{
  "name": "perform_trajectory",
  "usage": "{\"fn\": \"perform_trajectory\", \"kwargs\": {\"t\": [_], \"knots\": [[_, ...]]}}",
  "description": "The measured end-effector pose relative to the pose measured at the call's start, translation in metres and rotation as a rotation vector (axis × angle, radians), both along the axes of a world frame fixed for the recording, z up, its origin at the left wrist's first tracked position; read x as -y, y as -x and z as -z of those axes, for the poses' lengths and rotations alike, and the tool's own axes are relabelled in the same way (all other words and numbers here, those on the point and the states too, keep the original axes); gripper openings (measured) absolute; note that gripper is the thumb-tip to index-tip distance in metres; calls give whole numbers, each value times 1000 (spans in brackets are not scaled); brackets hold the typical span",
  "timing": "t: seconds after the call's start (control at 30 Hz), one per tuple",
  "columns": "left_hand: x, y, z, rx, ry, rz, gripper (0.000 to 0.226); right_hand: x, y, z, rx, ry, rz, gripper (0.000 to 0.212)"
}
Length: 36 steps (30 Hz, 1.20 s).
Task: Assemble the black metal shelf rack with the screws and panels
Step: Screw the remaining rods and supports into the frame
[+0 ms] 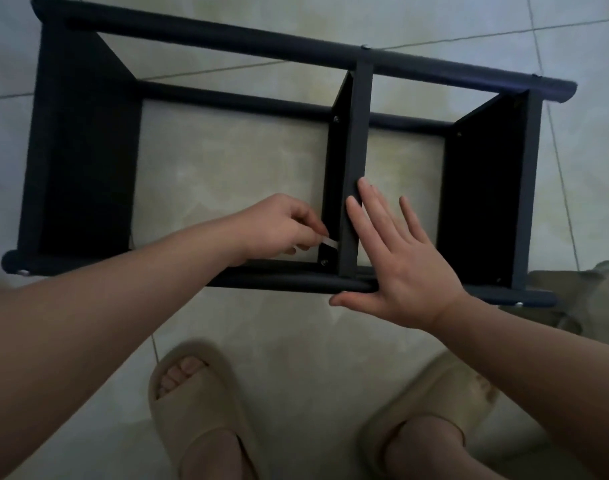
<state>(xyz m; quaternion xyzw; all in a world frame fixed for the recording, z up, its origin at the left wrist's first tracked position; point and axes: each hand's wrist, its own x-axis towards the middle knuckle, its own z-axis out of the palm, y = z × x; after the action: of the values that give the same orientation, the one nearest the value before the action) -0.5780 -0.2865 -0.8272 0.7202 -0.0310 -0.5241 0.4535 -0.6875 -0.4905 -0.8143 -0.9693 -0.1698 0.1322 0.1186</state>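
The black metal shelf rack [226, 39] lies on its side on the tiled floor, with three panels fixed between four round tubes. My left hand [278, 230] pinches a small silver tool [329, 242], likely a hex key, just above a screw [323, 262] at the near lower corner of the middle panel [360, 140]. My right hand [396, 258] lies flat with straight fingers on the middle panel's edge, its thumb under the near tube [289, 282]. Screw heads show on the far tube [366, 47] and at the tube ends.
My two feet in beige slippers [195, 403] stand on the floor just in front of the rack. A brownish bag or cloth [587, 299] lies at the right edge, beside the rack's right panel [483, 202]. Pale floor tiles [296, 323] surround the rack.
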Motion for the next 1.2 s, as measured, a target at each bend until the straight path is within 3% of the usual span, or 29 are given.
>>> {"fn": "perform_trajectory", "kwargs": {"t": [0.33, 0.7, 1.2], "knots": [[-1, -2, -3, -378, 123, -159, 8, 0, 1, 2, 71, 4, 3, 112], [-3, -1, 3, -299, 51, -222, 6, 2, 2, 5, 73, -51, -54, 107], [9, -2, -4, -372, 8, -302, 13, 2, 2, 6, 70, -64, -46, 107]]}}
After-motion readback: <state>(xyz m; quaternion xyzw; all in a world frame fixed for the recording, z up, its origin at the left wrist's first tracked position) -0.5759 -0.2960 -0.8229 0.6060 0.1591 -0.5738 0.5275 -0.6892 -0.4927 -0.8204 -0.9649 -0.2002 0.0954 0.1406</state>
